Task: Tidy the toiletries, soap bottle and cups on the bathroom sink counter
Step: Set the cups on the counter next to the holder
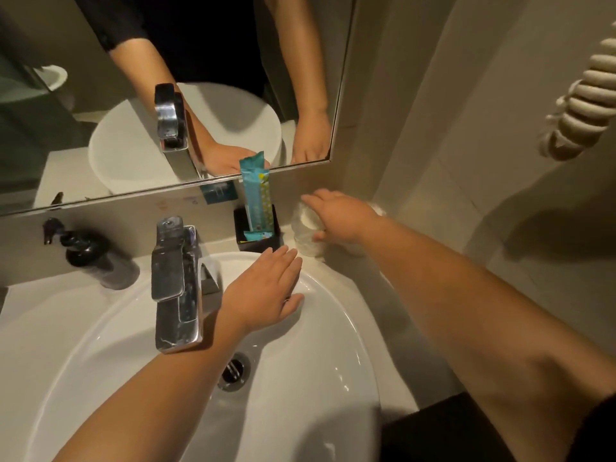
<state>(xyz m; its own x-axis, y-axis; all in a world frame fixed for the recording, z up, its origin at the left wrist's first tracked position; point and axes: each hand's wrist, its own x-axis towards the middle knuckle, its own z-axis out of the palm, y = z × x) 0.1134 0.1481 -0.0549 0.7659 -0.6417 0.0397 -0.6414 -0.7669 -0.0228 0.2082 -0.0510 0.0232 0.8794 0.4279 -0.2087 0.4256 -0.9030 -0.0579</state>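
Note:
My right hand grips a clear cup from above at the back right of the counter, fingers curled over its rim. A second pale cup peeks out behind my wrist. Left of the cup stands a black square holder with a tall teal toiletry packet upright in it and a smaller teal packet at its front. My left hand lies flat with straight fingers on the back rim of the white sink. A dark soap pump bottle stands at the far left.
A chrome faucet rises at the sink's back, just left of my left wrist. The drain is in the basin's middle. A mirror spans the wall behind. A coiled white cord hangs on the right wall.

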